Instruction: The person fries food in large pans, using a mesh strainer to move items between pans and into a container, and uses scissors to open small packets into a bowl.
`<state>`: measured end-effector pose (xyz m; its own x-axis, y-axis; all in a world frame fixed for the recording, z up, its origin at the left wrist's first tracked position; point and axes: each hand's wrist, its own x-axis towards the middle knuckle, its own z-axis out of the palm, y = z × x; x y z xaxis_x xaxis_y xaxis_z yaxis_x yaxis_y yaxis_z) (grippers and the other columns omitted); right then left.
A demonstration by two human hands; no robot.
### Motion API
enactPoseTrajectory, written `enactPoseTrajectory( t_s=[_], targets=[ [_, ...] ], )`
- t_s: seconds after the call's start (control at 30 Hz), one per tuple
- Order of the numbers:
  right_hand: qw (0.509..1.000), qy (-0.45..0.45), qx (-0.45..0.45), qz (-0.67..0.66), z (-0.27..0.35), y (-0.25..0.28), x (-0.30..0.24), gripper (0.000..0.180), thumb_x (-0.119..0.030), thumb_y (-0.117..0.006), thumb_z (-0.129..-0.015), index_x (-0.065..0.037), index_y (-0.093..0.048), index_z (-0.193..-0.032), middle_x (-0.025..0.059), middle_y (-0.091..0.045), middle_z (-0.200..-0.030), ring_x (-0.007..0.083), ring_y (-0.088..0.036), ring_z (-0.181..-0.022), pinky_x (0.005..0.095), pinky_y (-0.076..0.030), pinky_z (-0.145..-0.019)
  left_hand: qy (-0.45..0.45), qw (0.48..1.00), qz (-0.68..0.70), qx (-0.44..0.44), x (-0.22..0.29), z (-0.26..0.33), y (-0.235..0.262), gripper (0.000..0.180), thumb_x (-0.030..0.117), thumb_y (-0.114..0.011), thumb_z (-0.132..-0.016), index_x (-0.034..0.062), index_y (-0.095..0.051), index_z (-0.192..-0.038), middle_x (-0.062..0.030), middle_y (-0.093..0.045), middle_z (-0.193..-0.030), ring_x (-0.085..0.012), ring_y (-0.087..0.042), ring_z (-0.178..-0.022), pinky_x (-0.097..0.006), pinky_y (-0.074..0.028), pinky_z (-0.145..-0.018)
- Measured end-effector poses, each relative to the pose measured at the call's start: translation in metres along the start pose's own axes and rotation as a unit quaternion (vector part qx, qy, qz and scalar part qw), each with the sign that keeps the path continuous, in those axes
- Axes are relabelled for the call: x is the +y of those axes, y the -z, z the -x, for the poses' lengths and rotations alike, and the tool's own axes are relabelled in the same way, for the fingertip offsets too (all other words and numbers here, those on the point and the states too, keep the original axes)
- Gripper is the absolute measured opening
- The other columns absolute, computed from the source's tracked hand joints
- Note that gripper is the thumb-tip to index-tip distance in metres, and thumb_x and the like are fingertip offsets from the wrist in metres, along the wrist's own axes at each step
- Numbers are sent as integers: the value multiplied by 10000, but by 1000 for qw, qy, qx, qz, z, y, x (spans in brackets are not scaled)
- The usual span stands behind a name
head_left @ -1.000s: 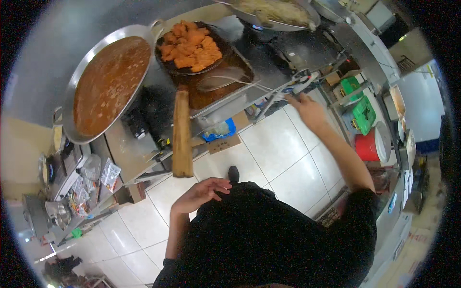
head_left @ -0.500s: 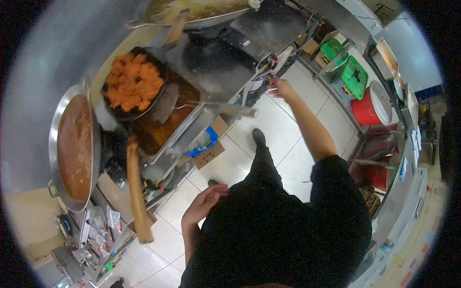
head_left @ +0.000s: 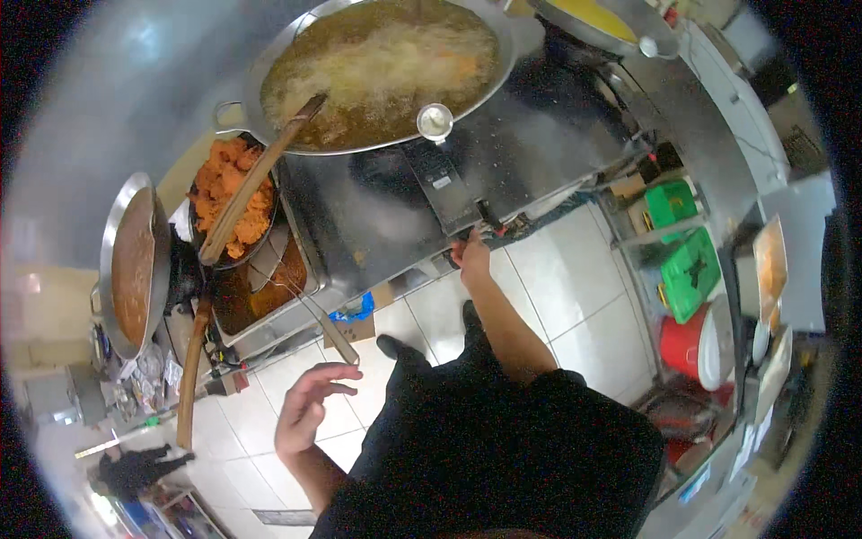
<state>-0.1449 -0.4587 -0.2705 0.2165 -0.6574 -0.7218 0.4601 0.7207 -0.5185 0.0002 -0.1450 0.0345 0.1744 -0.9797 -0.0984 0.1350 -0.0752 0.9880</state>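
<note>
My right hand (head_left: 471, 251) reaches to the stove's front edge, beside a small black fitting (head_left: 488, 216). Its fingers are curled, and what they grip, if anything, is hidden. My left hand (head_left: 314, 404) hangs in the air, empty, with fingers apart, near the handle end of a metal spatula (head_left: 328, 328). Beyond it lies a tray (head_left: 314, 274) of dark oily liquid, beside a pan of orange battered pieces (head_left: 235, 198). On the stove, a large wok (head_left: 359, 151) holds bubbling oil. A tool with a wooden handle (head_left: 260, 184) leans from the wok across that pan.
At far left stands a wide pan (head_left: 109, 278) of reddish-brown sauce, with a long wooden handle (head_left: 190, 386) sticking out nearby. A pan of yellow liquid (head_left: 584, 18) is at upper right. Shelves on the right hold green-lidded boxes (head_left: 691, 274) and a red bucket (head_left: 680, 346).
The view has shifted, bringing the whole bubbling wok into sight. My right hand has come to the stove's front edge. My left hand has lifted away from my body, its fingers more spread.
</note>
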Motion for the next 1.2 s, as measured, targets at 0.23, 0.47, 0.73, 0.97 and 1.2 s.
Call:
enactPoseTrajectory(
  t_s=[0.23, 0.47, 0.73, 0.97, 1.2],
  targets=[
    [899, -357, -192, -167, -16, 36, -55, 319, -316, -492, -987, -72, -604, -816, 11, -566, -631, 95, -516, -490, 231, -396, -403, 5, 998, 51, -35, 9, -34, -47, 614, 422, -596, -922, -53, -504, -1298, -243, -550, -1281, -342, -554, -1194, -434, -497, -906],
    [575, 624, -145, 509, 145, -102, -204, 381, -320, -755, -810, -51, -654, -1060, 73, -667, -916, 225, -623, -804, 344, -507, -683, -39, 990, 112, -74, 1, -23, -33, 556, 340, -596, -934, -49, -493, -1318, -251, -538, -1306, -340, -549, -1200, -432, -499, -911],
    [280, 674, -118, 673, 161, -181, -224, 512, -253, -791, -729, -60, -622, -1172, 137, -639, -1085, 313, -592, -1042, 408, -491, -907, -78, 979, 112, -152, -2, -19, 16, 600, 371, -646, -900, -38, -494, -1312, -245, -542, -1312, -342, -537, -1218, -440, -499, -912],
    [268, 590, -127, 751, 209, -214, -260, 509, -291, -786, -675, -41, -663, -1100, 178, -668, -958, 325, -643, -949, 404, -522, -851, -98, 976, 119, -151, -12, -9, 54, 595, 373, -659, -890, -48, -509, -1283, -260, -557, -1285, -350, -546, -1184, -438, -487, -906],
    [243, 499, -98, 826, 349, -339, -359, 352, -366, -763, -723, -56, -751, -890, 89, -717, -887, 200, -650, -782, 309, -505, -662, -168, 965, 115, -168, -13, -4, 68, 623, 416, -661, -888, -77, -521, -1242, -295, -575, -1227, -362, -564, -1126, -438, -467, -904]
  ],
)
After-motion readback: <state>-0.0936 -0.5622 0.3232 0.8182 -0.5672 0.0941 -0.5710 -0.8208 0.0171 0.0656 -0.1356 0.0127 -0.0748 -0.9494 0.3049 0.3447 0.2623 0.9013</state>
